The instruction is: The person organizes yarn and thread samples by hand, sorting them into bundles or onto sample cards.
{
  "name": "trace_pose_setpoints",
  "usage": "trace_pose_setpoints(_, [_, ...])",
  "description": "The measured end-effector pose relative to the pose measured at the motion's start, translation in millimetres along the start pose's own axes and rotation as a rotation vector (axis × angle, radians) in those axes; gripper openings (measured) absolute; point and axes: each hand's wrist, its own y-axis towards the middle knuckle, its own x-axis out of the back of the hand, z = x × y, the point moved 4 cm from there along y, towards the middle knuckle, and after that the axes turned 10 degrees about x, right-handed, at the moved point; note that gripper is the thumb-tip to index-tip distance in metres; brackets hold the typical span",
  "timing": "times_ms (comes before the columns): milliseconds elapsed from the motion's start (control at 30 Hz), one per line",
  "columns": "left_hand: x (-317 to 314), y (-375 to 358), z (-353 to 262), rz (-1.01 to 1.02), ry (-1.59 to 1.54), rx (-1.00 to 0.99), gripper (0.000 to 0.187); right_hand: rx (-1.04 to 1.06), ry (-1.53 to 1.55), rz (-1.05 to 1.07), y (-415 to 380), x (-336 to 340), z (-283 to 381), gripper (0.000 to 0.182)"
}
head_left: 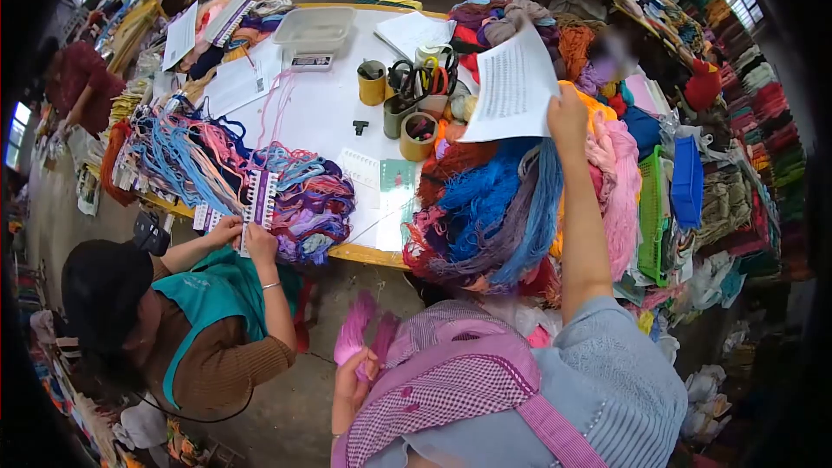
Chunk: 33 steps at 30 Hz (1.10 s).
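My left hand [357, 371] is low by my apron, its fingers closed round a hank of pink and purple yarn [352, 338] whose strands stick up above the fist. My right arm reaches forward over the table. In that right hand [568, 121] is a printed paper sheet [511, 85], pinched at its lower right edge and tilted up. Beneath the sheet lies a heap of blue yarn [485, 195] with grey and red hanks, hanging over the table's front edge. Pale pink yarn [617, 199] lies to the right of my forearm.
At left, a co-worker in a teal apron [208, 295] handles a thread card [259, 199] beside mixed yarn [312, 199]. On the white table [334, 121] stand tins with scissors [425, 78] and a clear plastic tub [314, 30]. A green basket [652, 217] and blue tray [687, 182] stand right.
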Motion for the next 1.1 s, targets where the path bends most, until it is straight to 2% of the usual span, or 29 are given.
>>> trace_pose_setpoints(100, [-31, -9, -14, 0.047, 0.011, -0.079, 0.026, 0.024, 0.016, 0.123, 10, -45, -13, 0.019])
trace_pose_setpoints(133, [-39, -12, -19, 0.06, 0.01, -0.12, 0.027, 0.029, 0.025, 0.179, 12, -54, -10, 0.023])
trace_pose_setpoints(200, [-57, -15, -30, 0.109, -0.038, -0.217, 0.029, -0.029, -0.094, 0.094, 11, -58, 4, 0.032])
trace_pose_setpoints(233, [-67, -17, -37, 0.134, -0.073, -0.285, 0.039, 0.237, -0.193, -0.177, 9, -36, 36, 0.035])
trace_pose_setpoints(300, [-104, -27, -60, 0.244, -0.147, -0.394, 0.055, 0.36, -0.058, -0.138, -9, -1, 105, 0.032])
trace_pose_setpoints(333, [-130, -36, -74, 0.323, -0.161, -0.435, 0.064, 0.382, 0.325, 0.076, -29, 6, 138, 0.021])
trace_pose_setpoints(367, [-151, -44, -85, 0.399, -0.178, -0.479, 0.073, 0.273, 0.526, 0.234, -67, 12, 174, 0.015])
trace_pose_setpoints(400, [-168, -50, -96, 0.451, -0.18, -0.522, 0.083, 0.309, 0.788, 0.623, -96, 21, 206, 0.016])
trace_pose_setpoints(433, [-179, -57, -101, 0.496, -0.188, -0.559, 0.087, 0.385, 0.929, 0.765, -125, 29, 231, 0.017])
trace_pose_setpoints(467, [-190, -67, -106, 0.487, -0.117, -0.598, 0.09, 0.308, 1.102, 0.895, -153, 27, 244, 0.017])
trace_pose_setpoints(500, [-192, -70, -109, 0.451, -0.03, -0.638, 0.094, 0.059, 1.385, 1.06, -167, 47, 263, 0.018])
trace_pose_setpoints(567, [-198, -78, -117, 0.37, 0.141, -0.717, 0.1, 0.071, 1.454, 1.1, -187, 51, 272, 0.017])
trace_pose_setpoints(600, [-200, -80, -118, 0.406, 0.116, -0.775, 0.092, 0.098, 1.46, 1.097, -189, 55, 274, 0.014])
trace_pose_setpoints(633, [-198, -82, -117, 0.423, 0.103, -0.805, 0.088, -0.158, 1.487, 1.231, -193, 58, 273, 0.014])
trace_pose_setpoints(667, [-195, -83, -117, 0.439, 0.089, -0.834, 0.084, -0.154, 1.486, 1.233, -194, 62, 273, 0.014])
trace_pose_setpoints(733, [-184, -77, -116, 0.159, 0.313, -0.741, 0.054, -0.216, 1.507, 1.201, -192, 66, 272, 0.014])
trace_pose_setpoints(767, [-180, -78, -114, 0.045, 0.197, -0.689, 0.031, -0.212, 1.504, 1.206, -192, 69, 273, 0.014])
trace_pose_setpoints(833, [-179, -81, -115, 0.082, 0.156, -0.697, 0.029, -0.159, 1.622, 1.09, -185, 78, 277, 0.015])
trace_pose_setpoints(1033, [-183, -78, -118, 0.163, 0.071, -0.691, 0.032, -0.216, 1.586, 1.127, -187, 77, 282, 0.015])
trace_pose_setpoints(1100, [-184, -78, -119, 0.163, 0.094, -0.708, 0.033, -0.155, 1.515, 1.116, -184, 78, 285, 0.013])
